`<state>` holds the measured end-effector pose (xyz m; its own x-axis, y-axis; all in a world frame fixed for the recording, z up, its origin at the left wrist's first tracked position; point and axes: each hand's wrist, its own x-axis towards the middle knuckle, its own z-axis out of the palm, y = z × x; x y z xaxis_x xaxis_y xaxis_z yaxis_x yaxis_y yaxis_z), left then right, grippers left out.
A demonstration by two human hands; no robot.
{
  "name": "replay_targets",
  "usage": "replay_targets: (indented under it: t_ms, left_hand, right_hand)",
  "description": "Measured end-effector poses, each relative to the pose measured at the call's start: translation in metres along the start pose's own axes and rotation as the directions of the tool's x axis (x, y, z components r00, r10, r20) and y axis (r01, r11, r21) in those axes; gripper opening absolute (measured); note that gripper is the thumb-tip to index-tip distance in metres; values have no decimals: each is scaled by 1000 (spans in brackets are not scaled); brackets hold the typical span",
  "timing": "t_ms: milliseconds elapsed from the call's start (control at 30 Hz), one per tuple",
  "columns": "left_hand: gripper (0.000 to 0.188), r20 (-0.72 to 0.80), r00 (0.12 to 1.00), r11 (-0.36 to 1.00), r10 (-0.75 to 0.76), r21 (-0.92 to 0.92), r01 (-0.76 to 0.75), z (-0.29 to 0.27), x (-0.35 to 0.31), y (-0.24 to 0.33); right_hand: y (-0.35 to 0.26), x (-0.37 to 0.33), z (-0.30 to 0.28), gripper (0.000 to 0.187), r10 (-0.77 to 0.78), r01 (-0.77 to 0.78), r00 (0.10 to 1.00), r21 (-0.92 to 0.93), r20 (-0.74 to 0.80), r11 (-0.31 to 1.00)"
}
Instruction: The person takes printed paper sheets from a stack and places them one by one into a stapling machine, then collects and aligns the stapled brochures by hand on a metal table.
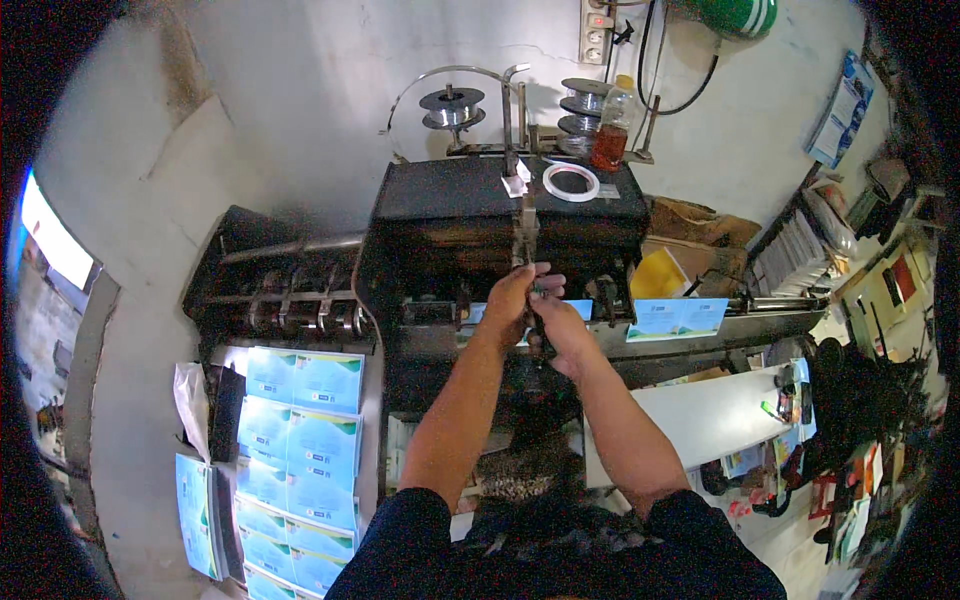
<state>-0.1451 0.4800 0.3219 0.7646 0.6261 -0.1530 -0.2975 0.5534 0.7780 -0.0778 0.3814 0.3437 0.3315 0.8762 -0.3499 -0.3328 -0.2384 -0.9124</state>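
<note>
both hands are right in the middle of a dark machine [430, 188], meeting at an upright metal part [524, 232] that runs down its front. left hand [510, 302] comes in from the left side with its fingers bent toward the metal, right hand [562, 325] comes in from the other side, just beside it. fingers look curled, but i honestly can't tell if either one is gripping the part or only touching it, cause they cover the spot. my guess is it's two-handed because the bit there is small and fiddly, so one steadies while the other fiddles.

a blue booklet [676, 318] sits on the rail [770, 303] to the right of the hands, draped over the front, which probably keeps it lined up. more blue booklets [300, 430] are laid out in overlapping rows on the near left, i'd guess so they're easy to count or grab.

on the far side there's a wire spool [452, 110] left of a bent rod [508, 115], and stacked spools [582, 100] to the right, likely up high so wire can feed down. a bottle [610, 140] with reddish liquid stands next to those, and a white tape roll [548, 180] lies flat on top of the machine, probably just parked within reach.
</note>
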Motion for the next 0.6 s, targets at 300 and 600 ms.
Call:
replay_targets:
  t_ms: [300,600]
  left_hand:
    - [31,-183,983,948,-34,306,89,8,-5,19]
    - [31,-323,941,904,-101,365,222,17,-12,21]
  right_hand:
    - [4,0,14,45,150,-146,987,72,-57,987]
    - [-4,-5,19,46,209,-196,978,244,-29,950]
